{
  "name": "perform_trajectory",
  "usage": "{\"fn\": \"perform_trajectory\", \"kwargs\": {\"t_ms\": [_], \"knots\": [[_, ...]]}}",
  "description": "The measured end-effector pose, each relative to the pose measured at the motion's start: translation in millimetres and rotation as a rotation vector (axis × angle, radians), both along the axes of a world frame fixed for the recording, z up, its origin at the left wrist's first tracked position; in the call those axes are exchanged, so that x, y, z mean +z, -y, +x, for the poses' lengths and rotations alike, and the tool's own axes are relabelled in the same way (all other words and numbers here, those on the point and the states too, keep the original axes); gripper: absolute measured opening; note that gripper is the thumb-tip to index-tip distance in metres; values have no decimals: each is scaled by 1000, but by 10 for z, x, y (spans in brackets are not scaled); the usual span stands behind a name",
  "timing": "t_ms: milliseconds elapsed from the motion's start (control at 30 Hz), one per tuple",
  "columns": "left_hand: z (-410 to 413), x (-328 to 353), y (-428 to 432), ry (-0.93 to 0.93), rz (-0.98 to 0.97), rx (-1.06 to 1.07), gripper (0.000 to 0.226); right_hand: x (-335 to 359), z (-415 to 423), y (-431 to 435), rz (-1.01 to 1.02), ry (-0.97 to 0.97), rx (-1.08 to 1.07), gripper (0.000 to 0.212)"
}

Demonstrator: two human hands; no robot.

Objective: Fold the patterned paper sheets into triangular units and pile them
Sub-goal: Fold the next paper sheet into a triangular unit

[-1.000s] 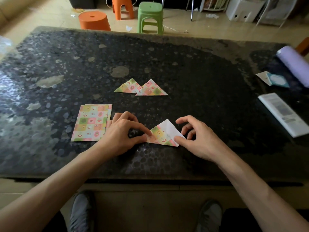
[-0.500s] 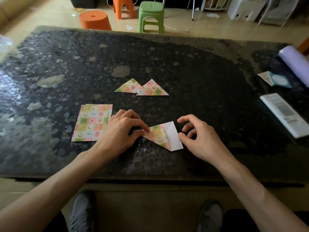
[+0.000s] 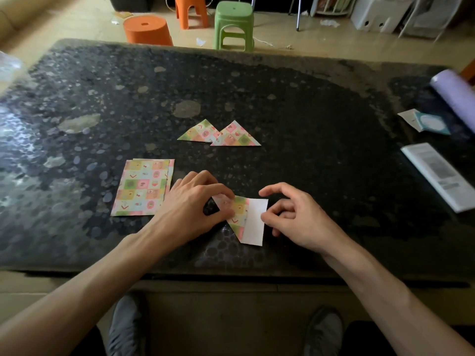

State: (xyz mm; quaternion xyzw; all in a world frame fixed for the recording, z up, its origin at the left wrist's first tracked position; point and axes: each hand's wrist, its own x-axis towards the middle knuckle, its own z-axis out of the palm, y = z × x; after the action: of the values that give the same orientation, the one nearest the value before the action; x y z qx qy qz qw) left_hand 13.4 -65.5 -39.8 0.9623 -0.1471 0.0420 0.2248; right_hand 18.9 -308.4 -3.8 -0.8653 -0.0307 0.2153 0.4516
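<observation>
Patterned sheet (image 3: 243, 218) between both hands' fingers (image 3: 218, 188)

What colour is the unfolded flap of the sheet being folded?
The sheet has a plain white flap; head view.

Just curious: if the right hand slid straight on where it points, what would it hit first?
Probably the half-folded sheet, its white flap just ahead of the right hand; whether they touch is unclear.

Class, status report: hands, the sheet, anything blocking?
Left hand pinches sheet; right hand touches its white flap. Half folded. Two units done. Nothing blocking.
</observation>
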Motion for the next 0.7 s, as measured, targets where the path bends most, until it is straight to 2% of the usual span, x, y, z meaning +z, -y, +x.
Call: {"fn": "perform_trajectory", "kwargs": {"t_ms": [100, 200, 333, 533, 633, 700], "knots": [[-1, -14, -25, -10, 14, -15, 38, -8, -20, 9, 52, 20, 65, 28], [5, -8, -31, -18, 12, -15, 42, 5, -34, 54, 22, 88, 194, 27], [-1, -13, -12, 20, 13, 21, 41, 1, -70, 110, -98, 296, 377, 30], [-54, -21, 28, 87, -7, 29, 25, -46, -109, 146, -318, 619, 458, 18], [-46, 7, 31, 79, -48, -50, 16, -32, -101, 157, -380, 705, 544, 15], [-44, 11, 15, 15, -79, -155, 20, -61, -94, 168, -356, 685, 565, 15]]}}
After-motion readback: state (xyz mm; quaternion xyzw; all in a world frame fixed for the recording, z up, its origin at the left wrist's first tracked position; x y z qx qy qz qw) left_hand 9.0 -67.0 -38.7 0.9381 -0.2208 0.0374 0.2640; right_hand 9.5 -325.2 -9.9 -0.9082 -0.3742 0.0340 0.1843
